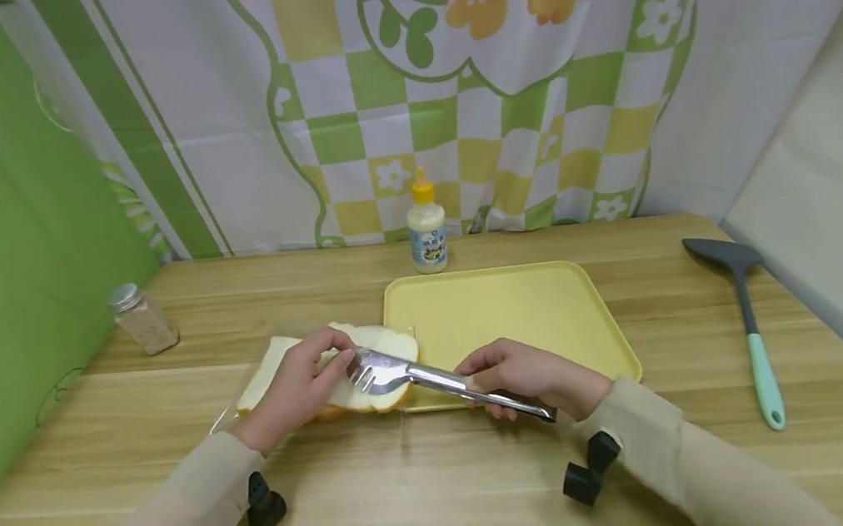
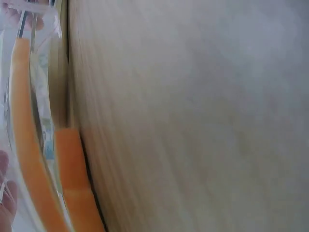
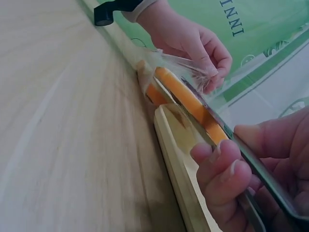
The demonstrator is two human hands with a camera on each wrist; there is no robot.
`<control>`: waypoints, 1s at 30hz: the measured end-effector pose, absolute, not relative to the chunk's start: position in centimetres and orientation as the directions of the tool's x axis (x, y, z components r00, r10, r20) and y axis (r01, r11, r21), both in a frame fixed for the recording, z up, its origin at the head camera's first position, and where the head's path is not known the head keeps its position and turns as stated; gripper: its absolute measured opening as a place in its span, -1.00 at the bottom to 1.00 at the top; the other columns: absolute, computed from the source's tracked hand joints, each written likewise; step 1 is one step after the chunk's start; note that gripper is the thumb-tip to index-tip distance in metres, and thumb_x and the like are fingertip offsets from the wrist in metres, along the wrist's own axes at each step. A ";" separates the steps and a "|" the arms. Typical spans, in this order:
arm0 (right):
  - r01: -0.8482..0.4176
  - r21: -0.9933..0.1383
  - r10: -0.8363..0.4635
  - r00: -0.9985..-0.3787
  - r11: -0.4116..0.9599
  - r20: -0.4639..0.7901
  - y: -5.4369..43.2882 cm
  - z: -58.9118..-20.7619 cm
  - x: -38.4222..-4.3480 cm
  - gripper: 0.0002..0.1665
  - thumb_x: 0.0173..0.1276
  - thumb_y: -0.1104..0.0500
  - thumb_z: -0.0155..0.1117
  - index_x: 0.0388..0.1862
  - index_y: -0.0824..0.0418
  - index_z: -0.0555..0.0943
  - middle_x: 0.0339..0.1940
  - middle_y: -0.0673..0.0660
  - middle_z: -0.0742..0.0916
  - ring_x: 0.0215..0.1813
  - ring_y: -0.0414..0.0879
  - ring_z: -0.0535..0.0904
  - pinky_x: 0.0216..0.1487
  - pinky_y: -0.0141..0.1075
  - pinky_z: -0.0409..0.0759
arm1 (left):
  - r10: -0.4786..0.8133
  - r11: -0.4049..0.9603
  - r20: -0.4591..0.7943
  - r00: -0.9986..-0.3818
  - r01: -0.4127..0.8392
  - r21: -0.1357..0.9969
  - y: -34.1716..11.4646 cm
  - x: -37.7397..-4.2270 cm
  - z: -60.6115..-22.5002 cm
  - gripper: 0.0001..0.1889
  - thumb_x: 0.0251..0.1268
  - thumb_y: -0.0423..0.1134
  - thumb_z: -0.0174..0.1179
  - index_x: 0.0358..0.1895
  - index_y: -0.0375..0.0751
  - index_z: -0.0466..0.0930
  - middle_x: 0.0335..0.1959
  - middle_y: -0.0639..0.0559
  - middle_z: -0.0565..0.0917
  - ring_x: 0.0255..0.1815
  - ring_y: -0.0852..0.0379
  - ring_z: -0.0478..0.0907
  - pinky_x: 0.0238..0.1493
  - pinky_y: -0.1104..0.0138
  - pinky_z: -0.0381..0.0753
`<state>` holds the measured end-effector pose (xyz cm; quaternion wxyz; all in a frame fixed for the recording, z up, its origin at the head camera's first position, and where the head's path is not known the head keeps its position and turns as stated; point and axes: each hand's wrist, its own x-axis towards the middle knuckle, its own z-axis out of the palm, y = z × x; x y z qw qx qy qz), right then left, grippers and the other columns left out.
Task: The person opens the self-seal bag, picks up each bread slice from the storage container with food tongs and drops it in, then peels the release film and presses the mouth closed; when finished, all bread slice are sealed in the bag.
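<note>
My right hand (image 1: 532,370) holds metal food tongs (image 1: 442,378), thumb on one arm and fingers curled round the other. The tongs' slotted end lies over a white bread slice (image 1: 395,345) with an orange-brown crust, and in the right wrist view their arms run along both faces of that slice. With thumb and fingers, my left hand (image 1: 298,386) pinches the clear plastic bag (image 3: 169,62) near the tong heads. Another bread slice (image 3: 155,94) lies lower, inside the bag. The upper slice sticks out of the bag and overlaps the tray's left edge in the head view.
A yellow tray (image 1: 500,306) lies at centre right. Behind it stands a squeeze bottle (image 1: 428,233) with a yellow cap. A spice jar (image 1: 144,321) is at far left, and a spatula (image 1: 752,326) with a mint handle lies at far right. Curtains hang behind the table.
</note>
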<state>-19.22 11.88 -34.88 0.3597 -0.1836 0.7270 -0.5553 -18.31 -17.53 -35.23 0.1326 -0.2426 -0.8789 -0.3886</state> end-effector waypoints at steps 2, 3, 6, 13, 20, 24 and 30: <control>0.137 -0.940 -0.670 -0.669 0.313 -0.321 11.4 -34.9 -19.4 -0.66 0.33 0.31 0.02 0.04 0.44 0.47 -0.45 0.16 0.65 -0.67 -0.23 0.44 -0.67 -0.44 0.41 | 0.318 0.583 0.410 -0.855 0.518 0.627 -17.4 -18.3 -35.1 -0.95 0.28 -0.38 0.11 -0.34 -0.26 0.53 -0.36 0.02 0.59 -0.26 0.14 0.49 -0.17 0.25 0.50; 0.136 -0.939 -0.673 -0.666 0.315 -0.322 11.1 -34.9 -19.5 -0.67 0.34 0.31 0.02 0.04 0.44 0.48 -0.45 0.16 0.65 -0.67 -0.23 0.44 -0.67 -0.44 0.41 | 0.313 0.587 0.405 -0.859 0.510 0.629 -17.4 -18.3 -35.1 -0.96 0.28 -0.38 0.12 -0.34 -0.25 0.53 -0.35 0.02 0.59 -0.25 0.15 0.49 -0.17 0.25 0.49; 0.122 -0.940 -0.682 -0.659 0.318 -0.316 10.4 -35.0 -19.8 -0.67 0.34 0.30 0.02 0.03 0.42 0.49 -0.46 0.15 0.64 -0.67 -0.23 0.44 -0.67 -0.43 0.41 | 0.306 0.577 0.383 -0.872 0.490 0.653 -17.2 -18.3 -35.0 -0.96 0.28 -0.38 0.11 -0.34 -0.26 0.52 -0.38 0.02 0.58 -0.31 0.16 0.48 -0.24 0.29 0.50; 0.141 -0.938 -0.671 -0.665 0.318 -0.327 8.6 -35.1 -20.7 -0.67 0.33 0.29 0.02 0.03 0.38 0.50 -0.47 0.14 0.64 -0.68 -0.20 0.43 -0.67 -0.41 0.41 | 0.298 0.457 0.323 -0.898 0.431 0.778 -16.5 -18.3 -34.9 -0.94 0.31 -0.42 0.06 -0.33 -0.34 0.48 -0.46 -0.13 0.54 -0.54 0.18 0.50 -0.53 0.42 0.51; 0.151 -0.929 -0.659 -0.667 0.337 -0.347 6.9 -34.5 -21.2 -0.69 0.35 0.26 0.03 0.01 0.36 0.53 -0.54 0.11 0.60 -0.68 -0.20 0.42 -0.65 -0.43 0.41 | 0.256 0.444 0.328 -0.910 0.412 0.796 -16.3 -18.4 -34.7 -0.95 0.31 -0.42 0.07 -0.32 -0.34 0.48 -0.38 -0.15 0.55 -0.51 0.20 0.54 -0.49 0.42 0.55; 0.157 -0.934 -0.665 -0.664 0.321 -0.341 6.0 -34.3 -21.3 -0.70 0.34 0.27 0.04 -0.02 0.39 0.52 -0.55 0.12 0.59 -0.68 -0.20 0.41 -0.67 -0.43 0.40 | 0.230 0.488 0.361 -0.904 0.428 0.761 -16.3 -18.4 -34.8 -0.95 0.30 -0.40 0.08 -0.32 -0.30 0.50 -0.35 -0.11 0.57 -0.41 0.18 0.54 -0.37 0.41 0.57; 0.156 -0.939 -0.678 -0.657 0.306 -0.330 5.3 -34.5 -21.4 -0.71 0.33 0.28 0.04 -0.04 0.42 0.51 -0.53 0.13 0.59 -0.69 -0.20 0.40 -0.67 -0.43 0.39 | 0.221 0.485 0.366 -0.904 0.427 0.763 -16.5 -18.2 -34.8 -0.95 0.31 -0.39 0.08 -0.31 -0.31 0.49 -0.36 -0.12 0.57 -0.44 0.20 0.51 -0.40 0.41 0.57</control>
